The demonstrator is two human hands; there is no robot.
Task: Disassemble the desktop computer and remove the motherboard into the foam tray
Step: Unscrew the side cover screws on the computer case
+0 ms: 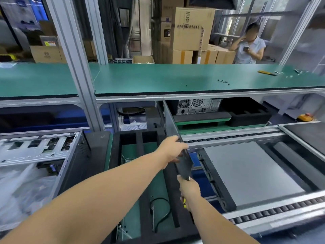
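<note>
The open desktop computer case (40, 152) lies on its side at the left, its metal frame and cables exposed. Right of it sits a black foam tray (115, 155) with a green floor and a loose black cable (161, 213) inside. Both my hands hold a dark side panel (171, 124), seen edge-on and standing upright over the tray's right wall. My left hand (173, 150) grips its middle edge. My right hand (189, 191) grips its near lower corner, with something yellow showing under the palm.
A grey plate (246, 171) lies on the roller conveyor (281, 208) at the right. Behind it stand another computer (198, 106) and a second black foam tray (249, 115). Small screws (224, 81) lie on the green upper shelf. A person stands at the back right by cardboard boxes.
</note>
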